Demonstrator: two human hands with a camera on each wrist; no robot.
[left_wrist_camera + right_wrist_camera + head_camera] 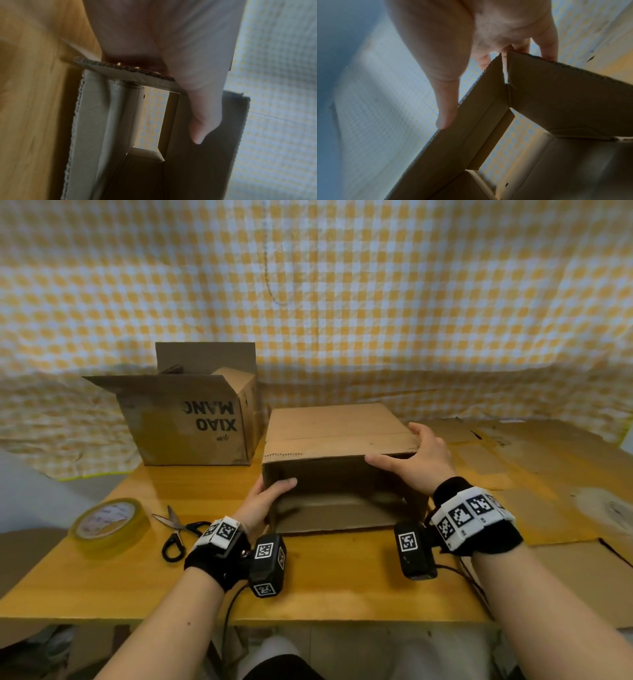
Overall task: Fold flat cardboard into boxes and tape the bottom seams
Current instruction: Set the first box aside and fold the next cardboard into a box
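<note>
A brown cardboard box (335, 426) lies on its side in the middle of the wooden table (342, 577), its open end facing me. My left hand (270, 494) grips the box's left wall, thumb inside and fingers outside. In the left wrist view the thumb (204, 115) lies against the inner wall of the box (96, 121). My right hand (421, 460) holds the upper right corner, with its thumb along the top flap's front edge. In the right wrist view its fingers (546, 44) curl over the flap corner of the box (556, 101).
A roll of clear tape (109, 522) and black-handled scissors (178, 529) lie on the table to the left. An open box printed XIAO MANG (191, 419) stands at the back left. Flat cardboard sheets (531, 474) cover the right side. A checked cloth (342, 302) hangs behind.
</note>
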